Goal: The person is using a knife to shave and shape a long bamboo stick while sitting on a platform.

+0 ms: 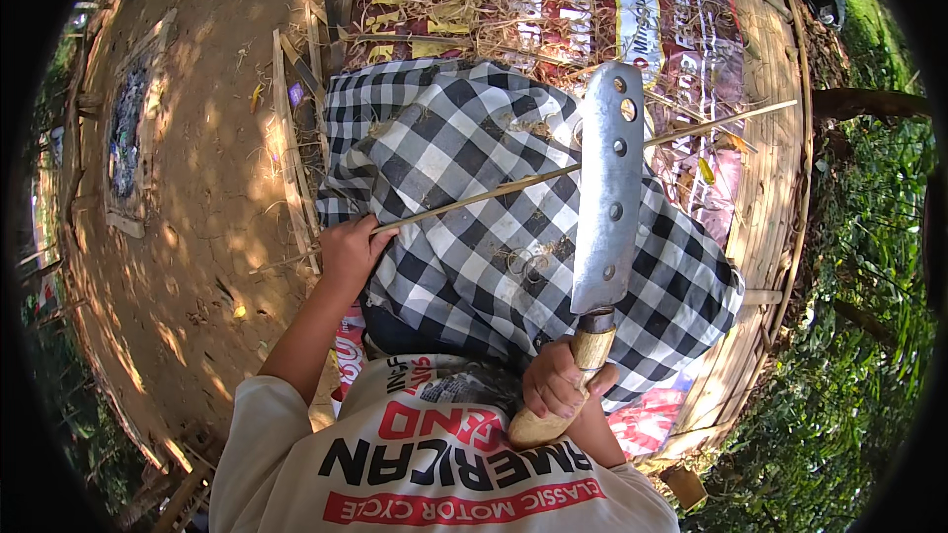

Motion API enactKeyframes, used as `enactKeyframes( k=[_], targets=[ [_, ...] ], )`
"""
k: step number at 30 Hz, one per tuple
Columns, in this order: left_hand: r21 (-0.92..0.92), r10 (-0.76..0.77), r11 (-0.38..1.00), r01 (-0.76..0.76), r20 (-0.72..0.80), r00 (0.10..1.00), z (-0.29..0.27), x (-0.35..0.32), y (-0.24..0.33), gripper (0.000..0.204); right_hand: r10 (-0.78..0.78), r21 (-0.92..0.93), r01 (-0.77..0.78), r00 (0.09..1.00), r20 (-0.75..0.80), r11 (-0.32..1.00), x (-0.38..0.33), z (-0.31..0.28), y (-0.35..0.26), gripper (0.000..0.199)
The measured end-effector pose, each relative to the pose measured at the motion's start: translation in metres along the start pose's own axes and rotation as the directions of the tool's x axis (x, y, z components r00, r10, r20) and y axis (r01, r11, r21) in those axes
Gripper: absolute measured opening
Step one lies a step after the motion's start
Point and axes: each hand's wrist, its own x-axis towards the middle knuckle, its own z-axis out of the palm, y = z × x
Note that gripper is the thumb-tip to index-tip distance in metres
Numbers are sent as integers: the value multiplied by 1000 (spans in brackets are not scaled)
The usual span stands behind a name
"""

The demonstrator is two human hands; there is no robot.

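In my right hand (561, 382) is the wooden handle of a large cleaver (604, 192). Its broad steel blade, pierced by a row of round holes, points away from me. A long thin bamboo strip (494, 191) runs slantwise over my lap, from lower left to upper right, and crosses at the blade. My left hand (353, 249) pinches this strip near its left end, beside my left knee. Black-and-white checked cloth (454, 138) covers my legs, with a few curled shavings on it.
A printed red banner (553, 0) strewn with curly shavings lies ahead on a bamboo platform (765, 178). Bamboo pieces (293, 138) stand along the platform's left edge. Bare dirt ground (197, 197) stretches to the left, with a framed ash pit (130, 128). Green plants (859, 355) grow at the right.
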Motion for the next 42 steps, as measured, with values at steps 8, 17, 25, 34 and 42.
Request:
enactKeyframes(
  k=[8,17,25,34,42],
  targets=[
    [-5,6,1000,-6,14,1000,0,1,-2,42,-160,-382,-32,874,-459,923,-25,20,-41,31],
    [15,-13,1000,13,17,1000,-1,1,-1,39,108,14,-110,933,-344,994,-18,6,-19,33],
    [33,-4,999,4,9,1000,-2,1,4,40,-128,-217,76,963,-236,973,-17,15,-24,29],
    [22,-29,999,29,21,999,-10,4,6,41,62,-199,-229,789,-611,953,-18,27,-30,34],
    [39,-24,999,22,34,999,-7,-1,-2,42,117,-206,-319,756,-644,925,-23,22,-23,35]
  ],
)
